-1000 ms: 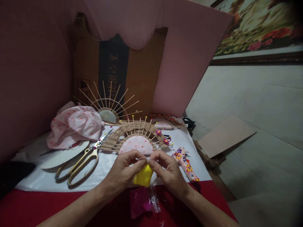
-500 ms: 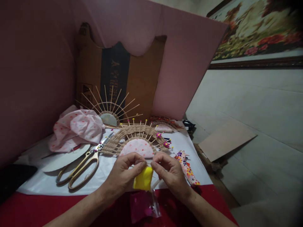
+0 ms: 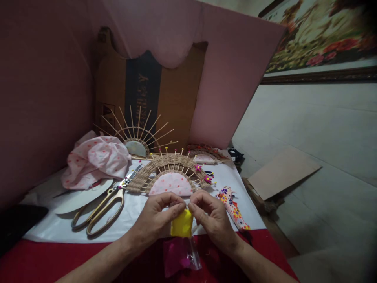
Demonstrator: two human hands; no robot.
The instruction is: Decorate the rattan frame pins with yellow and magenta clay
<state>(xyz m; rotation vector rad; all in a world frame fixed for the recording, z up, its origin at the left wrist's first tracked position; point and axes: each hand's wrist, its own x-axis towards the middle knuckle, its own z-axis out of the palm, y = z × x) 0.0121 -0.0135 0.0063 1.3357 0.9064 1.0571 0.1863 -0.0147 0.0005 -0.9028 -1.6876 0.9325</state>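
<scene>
My left hand [image 3: 157,218] and my right hand [image 3: 210,218] meet at the front of the table, both pinching the top of a small yellow piece [image 3: 182,225] held between them. Its lower part hangs free over a clear plastic bag with magenta material [image 3: 179,255] lying on the red cloth. Just beyond my fingers lies a woven half-round fan with bead-tipped sticks and a pink dotted centre [image 3: 171,173].
Gold scissors [image 3: 101,206] lie on white paper [image 3: 59,228] at the left, beside a crumpled pink dotted fabric [image 3: 97,159]. A stick-rayed half circle [image 3: 136,145] stands before a cardboard box [image 3: 147,90]. A floral fabric roll [image 3: 232,208] lies right. Another fan [image 3: 206,155] sits behind.
The yellow piece has shifted slightly right and looks narrower between my fingers; both hands have stayed pinched on it in nearly the same place.
</scene>
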